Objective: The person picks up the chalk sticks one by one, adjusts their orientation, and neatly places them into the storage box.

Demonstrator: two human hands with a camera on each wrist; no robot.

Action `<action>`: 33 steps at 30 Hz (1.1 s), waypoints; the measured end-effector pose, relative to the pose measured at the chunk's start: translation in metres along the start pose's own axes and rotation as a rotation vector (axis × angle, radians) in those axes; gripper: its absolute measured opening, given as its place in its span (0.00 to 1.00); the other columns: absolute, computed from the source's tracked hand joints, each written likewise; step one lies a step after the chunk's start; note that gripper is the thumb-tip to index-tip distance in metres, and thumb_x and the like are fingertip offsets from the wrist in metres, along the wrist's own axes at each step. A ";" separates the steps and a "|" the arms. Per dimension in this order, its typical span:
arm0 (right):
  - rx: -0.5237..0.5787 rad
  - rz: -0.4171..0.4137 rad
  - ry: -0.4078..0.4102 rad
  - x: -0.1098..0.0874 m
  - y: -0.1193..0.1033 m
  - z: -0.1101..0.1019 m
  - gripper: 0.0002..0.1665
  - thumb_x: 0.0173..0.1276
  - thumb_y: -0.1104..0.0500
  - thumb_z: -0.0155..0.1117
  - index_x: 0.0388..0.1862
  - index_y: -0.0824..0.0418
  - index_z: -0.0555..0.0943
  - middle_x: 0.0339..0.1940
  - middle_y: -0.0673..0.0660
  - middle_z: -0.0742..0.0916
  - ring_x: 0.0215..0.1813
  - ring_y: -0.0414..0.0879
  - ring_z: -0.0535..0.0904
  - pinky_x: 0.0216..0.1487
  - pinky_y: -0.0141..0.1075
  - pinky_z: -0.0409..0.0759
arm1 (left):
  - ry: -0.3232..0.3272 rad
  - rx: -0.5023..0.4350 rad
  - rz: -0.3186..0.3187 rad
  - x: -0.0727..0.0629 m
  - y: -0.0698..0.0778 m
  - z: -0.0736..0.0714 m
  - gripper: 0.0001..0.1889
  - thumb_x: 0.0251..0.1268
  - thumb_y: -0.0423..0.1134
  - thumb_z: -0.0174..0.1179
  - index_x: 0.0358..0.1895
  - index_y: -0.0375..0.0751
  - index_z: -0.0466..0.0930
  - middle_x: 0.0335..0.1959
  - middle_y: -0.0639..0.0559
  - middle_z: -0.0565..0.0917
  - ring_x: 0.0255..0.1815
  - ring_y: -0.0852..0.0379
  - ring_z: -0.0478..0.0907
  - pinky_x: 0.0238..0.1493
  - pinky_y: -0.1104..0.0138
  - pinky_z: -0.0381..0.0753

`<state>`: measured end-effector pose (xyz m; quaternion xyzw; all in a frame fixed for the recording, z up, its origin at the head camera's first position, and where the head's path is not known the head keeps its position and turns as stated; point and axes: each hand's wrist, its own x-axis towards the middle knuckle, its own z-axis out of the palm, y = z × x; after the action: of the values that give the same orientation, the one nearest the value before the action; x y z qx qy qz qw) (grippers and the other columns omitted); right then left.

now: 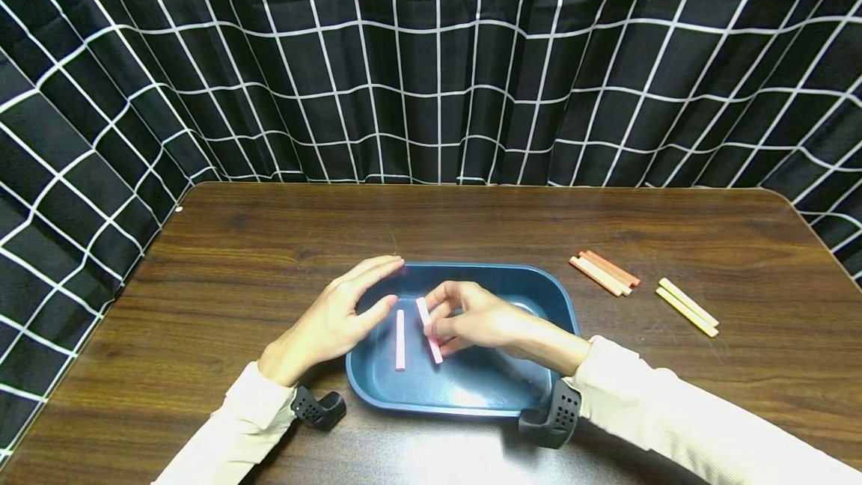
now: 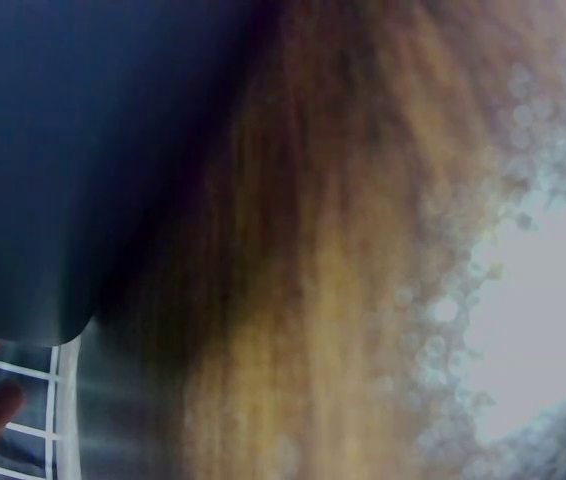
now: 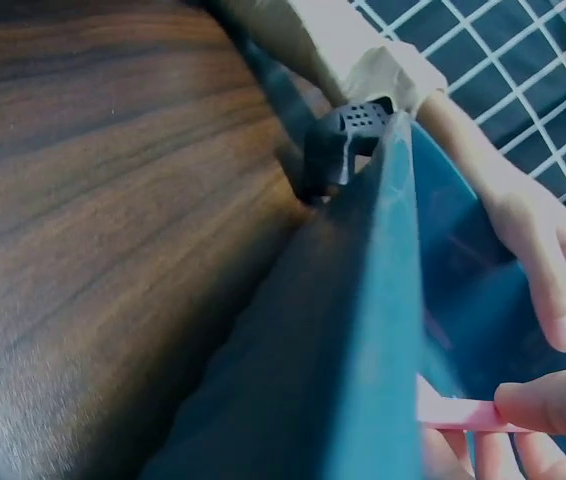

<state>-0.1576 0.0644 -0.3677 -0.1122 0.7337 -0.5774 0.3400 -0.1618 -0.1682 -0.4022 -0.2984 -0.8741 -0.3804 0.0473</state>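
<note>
My right hand (image 1: 471, 318) reaches into a blue plastic tub (image 1: 471, 406) and pinches a pink chalk-like stick (image 1: 429, 331) between thumb and fingers. To its left, a second pink stick (image 1: 400, 340) lies on the tub floor. My left hand (image 1: 350, 313) rests at the tub's left rim, its fingers extended along the far left corner and holding nothing. In the right wrist view, the pinched pink stick (image 3: 468, 414) shows behind the tub wall. The left wrist view is mostly blurred tub side and table.
Right of the tub on the wooden table (image 1: 269, 230) lie several orange sticks (image 1: 602, 275) in a group. Farther right are two yellow sticks (image 1: 687, 307). A black curtain with a white grid (image 1: 431, 66) hangs behind the table. Each wrist wears a black camera strap.
</note>
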 end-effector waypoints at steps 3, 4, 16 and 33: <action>0.040 0.031 0.004 0.001 0.001 0.003 0.19 0.64 0.71 0.58 0.54 0.74 0.70 0.37 0.60 0.83 0.32 0.42 0.81 0.42 0.39 0.89 | -0.002 -0.004 0.001 0.001 0.000 0.000 0.25 0.70 0.39 0.59 0.69 0.39 0.71 0.70 0.44 0.74 0.73 0.48 0.69 0.75 0.52 0.66; 0.052 0.039 0.007 0.001 0.002 0.003 0.19 0.64 0.71 0.58 0.54 0.74 0.70 0.37 0.60 0.83 0.32 0.42 0.81 0.42 0.39 0.89 | -0.002 -0.005 0.001 0.001 0.001 0.000 0.25 0.70 0.39 0.59 0.69 0.39 0.71 0.70 0.44 0.74 0.73 0.48 0.69 0.75 0.52 0.66; 0.122 0.075 -0.001 0.005 0.003 0.005 0.24 0.64 0.73 0.55 0.59 0.75 0.65 0.40 0.61 0.82 0.35 0.45 0.82 0.46 0.41 0.88 | -0.004 0.000 -0.002 0.000 0.001 0.000 0.25 0.70 0.39 0.58 0.69 0.39 0.71 0.70 0.45 0.73 0.73 0.48 0.69 0.75 0.52 0.66; 0.083 -0.032 -0.073 -0.006 0.002 -0.004 0.26 0.66 0.68 0.61 0.61 0.76 0.67 0.53 0.69 0.80 0.46 0.48 0.84 0.57 0.46 0.84 | -0.003 0.001 -0.008 0.000 0.002 -0.001 0.25 0.71 0.39 0.58 0.69 0.39 0.72 0.70 0.44 0.73 0.73 0.48 0.69 0.74 0.52 0.66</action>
<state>-0.1546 0.0713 -0.3668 -0.1305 0.6945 -0.6082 0.3616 -0.1607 -0.1675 -0.4003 -0.2952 -0.8756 -0.3797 0.0446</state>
